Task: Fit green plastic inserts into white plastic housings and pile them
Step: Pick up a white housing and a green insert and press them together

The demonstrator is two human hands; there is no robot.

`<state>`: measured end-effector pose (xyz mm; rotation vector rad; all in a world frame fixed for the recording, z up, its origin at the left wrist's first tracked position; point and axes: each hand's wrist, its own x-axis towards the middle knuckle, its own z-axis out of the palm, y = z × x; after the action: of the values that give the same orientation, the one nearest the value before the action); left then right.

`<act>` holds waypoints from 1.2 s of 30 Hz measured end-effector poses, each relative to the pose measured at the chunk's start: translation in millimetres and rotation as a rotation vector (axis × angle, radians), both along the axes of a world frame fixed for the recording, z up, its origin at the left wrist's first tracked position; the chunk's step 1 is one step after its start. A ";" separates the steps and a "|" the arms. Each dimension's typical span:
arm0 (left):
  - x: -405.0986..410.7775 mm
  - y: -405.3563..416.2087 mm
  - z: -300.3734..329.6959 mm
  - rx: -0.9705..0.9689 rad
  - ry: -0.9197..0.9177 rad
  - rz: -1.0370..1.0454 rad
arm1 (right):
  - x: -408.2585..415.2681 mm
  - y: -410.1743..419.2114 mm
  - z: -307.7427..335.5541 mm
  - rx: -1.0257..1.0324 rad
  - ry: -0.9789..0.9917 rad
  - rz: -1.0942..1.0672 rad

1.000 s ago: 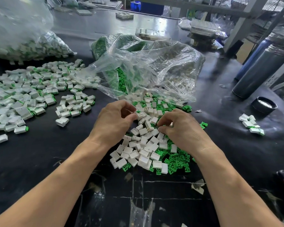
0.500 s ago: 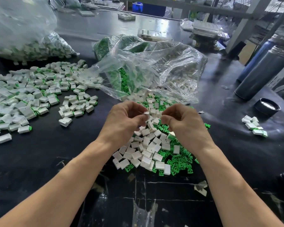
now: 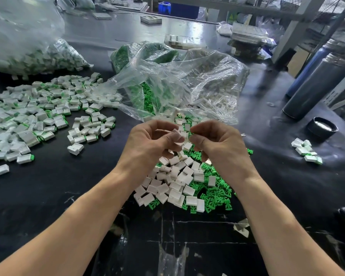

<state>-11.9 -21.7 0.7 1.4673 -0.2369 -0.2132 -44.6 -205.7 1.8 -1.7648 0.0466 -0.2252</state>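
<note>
Mid-batch at the tabletop [image 3: 48,196]: my left hand [image 3: 147,144] pinches a white housing [image 3: 177,133] above the loose stock, and my right hand [image 3: 217,144], fingers curled, meets it, though I cannot tell whether an insert sits in that pinch. A wide pile [image 3: 32,116] of fitted pieces spreads to the left. By my judgement much remains: housings [image 3: 173,182] and green inserts [image 3: 213,196] lie heaped beneath my hands, with more in the bags [image 3: 187,80] behind.

We find no text, label, brand or number that we can read on anything on the worktop [image 3: 48,196]
</note>
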 end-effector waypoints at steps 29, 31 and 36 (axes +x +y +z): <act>5.4 0.8 -2.1 -0.317 0.285 -0.093 | 0.8 17.4 0.1 0.454 -0.045 -0.011; 5.4 -0.1 -3.7 -0.288 0.266 -0.090 | 0.2 17.9 -1.9 0.441 -0.057 -0.011; 5.8 -1.1 -7.0 -0.205 0.199 -0.078 | -1.1 18.5 -0.7 0.418 -0.058 -0.015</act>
<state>-6.1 -22.7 -6.3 1.2256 -0.1501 -0.3853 -45.7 -187.2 1.1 -1.3419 0.0606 -0.2576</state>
